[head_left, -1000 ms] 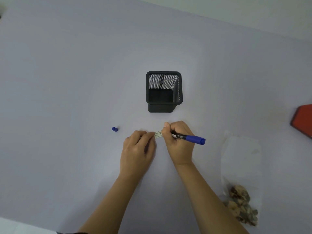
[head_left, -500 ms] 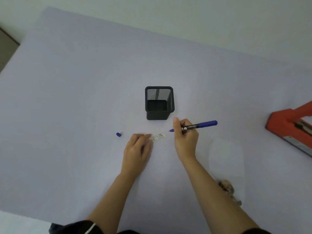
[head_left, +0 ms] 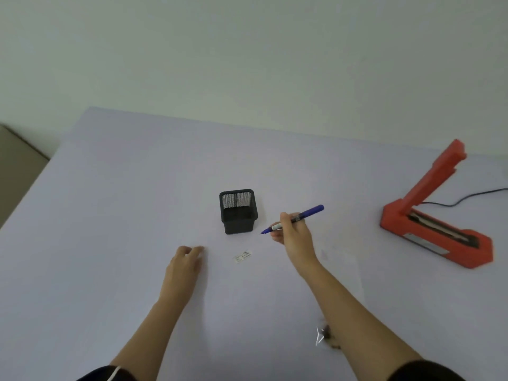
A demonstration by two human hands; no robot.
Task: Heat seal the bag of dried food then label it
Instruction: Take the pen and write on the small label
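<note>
My right hand [head_left: 292, 233] grips an uncapped blue marker [head_left: 299, 217], its tip pointing left just above the table beside the pen holder. A small white label [head_left: 243, 256] with writing lies flat on the table between my hands, touched by neither. My left hand [head_left: 185, 261] is stretched forward at the left, fingertips bent down onto the table; motion blur hides what is under them, and the marker's cap is not visible. The clear bag [head_left: 342, 270] lies right of my right forearm, with its dried food [head_left: 328, 338] showing at the near end.
A black mesh pen holder [head_left: 237, 211] stands just behind the label. A red heat sealer [head_left: 437, 215] sits at the right with its arm raised and a black cord [head_left: 467, 198] trailing off right. The table's left edge [head_left: 41, 174] drops to the floor.
My left hand let go of the label and slid left to where the blue cap lay. My right hand lifted the marker away to the right. The view tilted up.
</note>
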